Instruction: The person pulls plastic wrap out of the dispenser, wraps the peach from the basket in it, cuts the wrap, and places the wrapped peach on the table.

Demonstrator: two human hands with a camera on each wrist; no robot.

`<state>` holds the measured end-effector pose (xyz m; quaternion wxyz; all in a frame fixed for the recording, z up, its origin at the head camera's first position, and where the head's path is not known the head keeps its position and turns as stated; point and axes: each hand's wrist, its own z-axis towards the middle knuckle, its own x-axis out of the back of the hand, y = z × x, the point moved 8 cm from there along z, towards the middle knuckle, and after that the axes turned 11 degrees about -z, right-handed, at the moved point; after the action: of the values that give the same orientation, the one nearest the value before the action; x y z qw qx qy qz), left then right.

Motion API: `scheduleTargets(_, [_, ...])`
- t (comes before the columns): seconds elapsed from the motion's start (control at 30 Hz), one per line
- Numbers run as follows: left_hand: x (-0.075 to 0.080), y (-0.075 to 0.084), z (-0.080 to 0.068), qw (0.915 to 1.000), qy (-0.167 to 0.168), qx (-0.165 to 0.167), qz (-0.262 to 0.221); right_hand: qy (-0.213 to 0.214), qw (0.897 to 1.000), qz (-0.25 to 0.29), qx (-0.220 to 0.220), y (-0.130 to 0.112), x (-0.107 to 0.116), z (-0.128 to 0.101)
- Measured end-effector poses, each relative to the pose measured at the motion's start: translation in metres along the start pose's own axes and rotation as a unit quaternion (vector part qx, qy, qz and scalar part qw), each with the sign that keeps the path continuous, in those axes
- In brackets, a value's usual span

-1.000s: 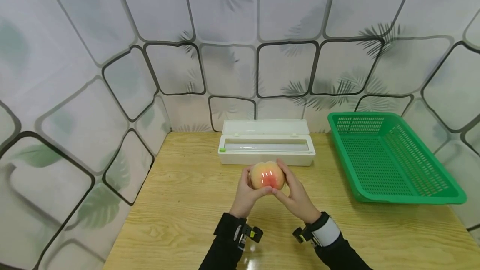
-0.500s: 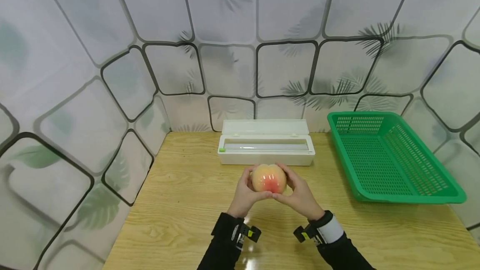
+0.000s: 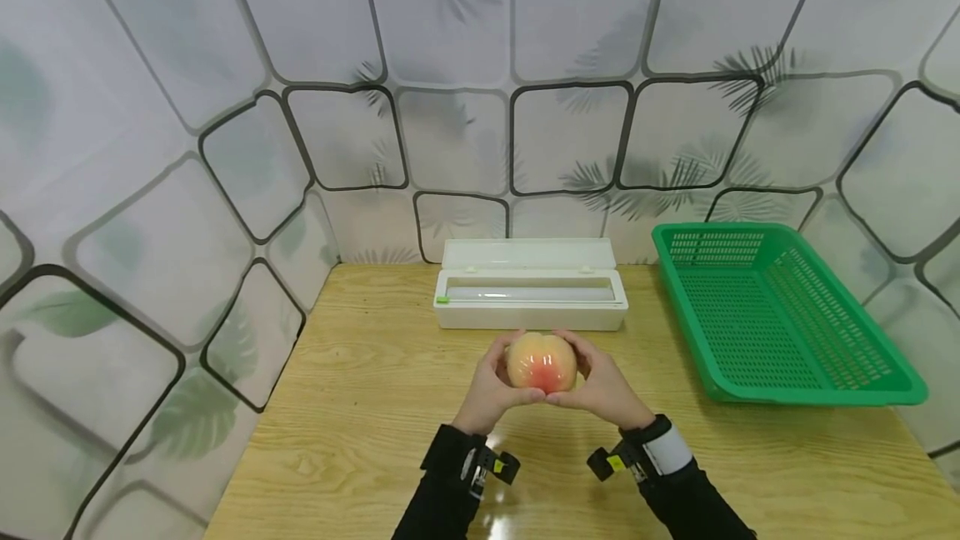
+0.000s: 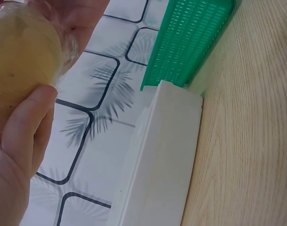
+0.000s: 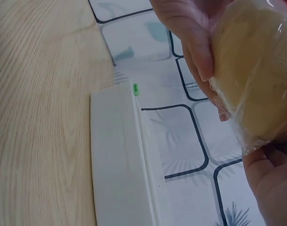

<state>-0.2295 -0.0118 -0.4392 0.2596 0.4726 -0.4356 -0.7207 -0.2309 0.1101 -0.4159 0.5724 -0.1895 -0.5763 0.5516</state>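
You've got the peach (image 3: 542, 362) cupped betw both hands, left hand (image 3: 491, 386) & right hand (image 3: 600, 386) curled round it, above the table (image 3: 360, 407) just in front of the white box (image 3: 530, 297). Film wrap looks thin, so go gentle w/ even pressure, don't dig thumbs in

The peach (image 3: 542, 362) has its sides hidden behind the left hand (image 3: 491, 386) and right hand (image 3: 602, 386). Both wrist views cut it off at the edge. The green basket (image 4: 190, 42) shows only one corner there.
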Motion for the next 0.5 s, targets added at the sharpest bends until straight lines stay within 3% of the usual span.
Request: scheduleTargets(0.5, [-0.0045, -0.0056, 0.0001, 0.9995, -0.026, 0.010, -0.015, -0.017, 0.999, 0.049, 0.016, 0.0076, -0.0050, -0.0010])
